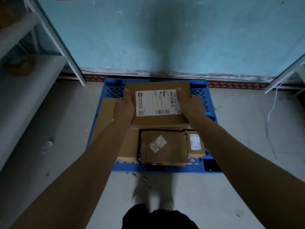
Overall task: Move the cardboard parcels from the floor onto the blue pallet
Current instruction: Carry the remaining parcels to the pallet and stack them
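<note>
A flat cardboard parcel with a white shipping label [157, 103] is held over the blue pallet [113, 87] in the head view. My left hand [125, 106] grips its left edge, thumb on top. My right hand [189, 104] grips its right edge the same way. Below it, on the pallet's near half, lie a creased brown parcel with a small label [163, 147], a smaller box at its right [195, 144] and a plain box at its left [130, 146]. Another flat parcel [107, 109] lies at the pallet's left side, partly under my left arm.
The pallet stands on a grey floor against a light blue wall [165, 38]. Metal shelving [33, 47] stands at the left, with a shelf leg near the pallet's far left corner. Another shelf frame [287, 75] is at the right. My shoes [153, 195] are just before the pallet.
</note>
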### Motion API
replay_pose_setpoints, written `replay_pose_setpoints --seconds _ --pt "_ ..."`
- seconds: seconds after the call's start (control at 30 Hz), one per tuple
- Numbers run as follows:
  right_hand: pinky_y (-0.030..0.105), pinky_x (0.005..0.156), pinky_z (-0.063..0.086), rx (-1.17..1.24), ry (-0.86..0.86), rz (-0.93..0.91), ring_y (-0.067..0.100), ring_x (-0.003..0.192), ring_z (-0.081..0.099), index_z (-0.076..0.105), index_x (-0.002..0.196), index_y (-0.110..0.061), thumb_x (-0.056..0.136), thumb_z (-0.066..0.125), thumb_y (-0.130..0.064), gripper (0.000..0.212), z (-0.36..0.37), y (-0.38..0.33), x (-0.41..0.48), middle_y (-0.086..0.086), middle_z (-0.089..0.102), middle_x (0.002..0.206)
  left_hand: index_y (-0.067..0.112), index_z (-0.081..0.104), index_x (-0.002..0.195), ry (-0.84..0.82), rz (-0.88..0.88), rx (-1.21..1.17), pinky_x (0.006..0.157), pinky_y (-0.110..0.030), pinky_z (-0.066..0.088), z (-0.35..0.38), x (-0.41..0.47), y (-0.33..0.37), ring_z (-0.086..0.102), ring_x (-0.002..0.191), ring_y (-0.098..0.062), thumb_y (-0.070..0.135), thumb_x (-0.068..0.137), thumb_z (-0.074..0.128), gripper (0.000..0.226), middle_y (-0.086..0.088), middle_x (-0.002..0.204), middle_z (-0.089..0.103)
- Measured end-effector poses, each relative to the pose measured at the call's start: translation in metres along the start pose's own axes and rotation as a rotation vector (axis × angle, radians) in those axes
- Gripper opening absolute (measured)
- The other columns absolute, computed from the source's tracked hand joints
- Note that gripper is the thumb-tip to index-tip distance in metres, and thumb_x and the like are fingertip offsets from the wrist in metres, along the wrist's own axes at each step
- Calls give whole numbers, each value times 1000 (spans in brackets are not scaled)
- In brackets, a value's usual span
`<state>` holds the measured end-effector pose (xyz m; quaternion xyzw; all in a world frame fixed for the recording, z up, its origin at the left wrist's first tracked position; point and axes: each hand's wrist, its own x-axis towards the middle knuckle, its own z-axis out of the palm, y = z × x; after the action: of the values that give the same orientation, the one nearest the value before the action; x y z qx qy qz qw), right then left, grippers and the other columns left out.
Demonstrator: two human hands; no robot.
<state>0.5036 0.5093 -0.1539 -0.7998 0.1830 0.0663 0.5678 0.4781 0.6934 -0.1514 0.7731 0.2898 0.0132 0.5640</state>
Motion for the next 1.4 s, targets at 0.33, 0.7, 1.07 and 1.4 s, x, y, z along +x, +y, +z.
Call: replay_pose_setpoints --seconds 0.33,0.7,1.07,1.4 --pt "41 85 52 -69 -38 105 21 88 65 62 84 -21 87 47 -61 42 48 21 89 2 68 90 22 51 72 -86 -128 8 79 -31 46 42 107 -24 54 74 -14 52 101 20 52 1 77 57" --pt "41 84 55 -24 -94 293 20 86 68 66 90 -14 90 54 -50 37 99 135 188 6 70 93 7 57 118 -166 -330 184 87 -35 40 118 198 -131 56 105 -26 53 100 17 64 -11 108 60" --pt "31 67 53 -122 -177 349 20 74 65 61 74 -16 92 51 -50 40 155 248 276 1 66 77 10 61 111 -197 -420 200 86 -43 54 185 272 -252 67 89 -25 59 97 20 66 -12 97 68" --pt "30 69 53 -139 -209 355 15 71 65 63 76 -17 93 48 -50 40 198 312 334 -1 67 77 6 60 106 -203 -377 285 57 -23 41 221 337 -315 63 71 -15 53 101 17 64 -7 86 67"
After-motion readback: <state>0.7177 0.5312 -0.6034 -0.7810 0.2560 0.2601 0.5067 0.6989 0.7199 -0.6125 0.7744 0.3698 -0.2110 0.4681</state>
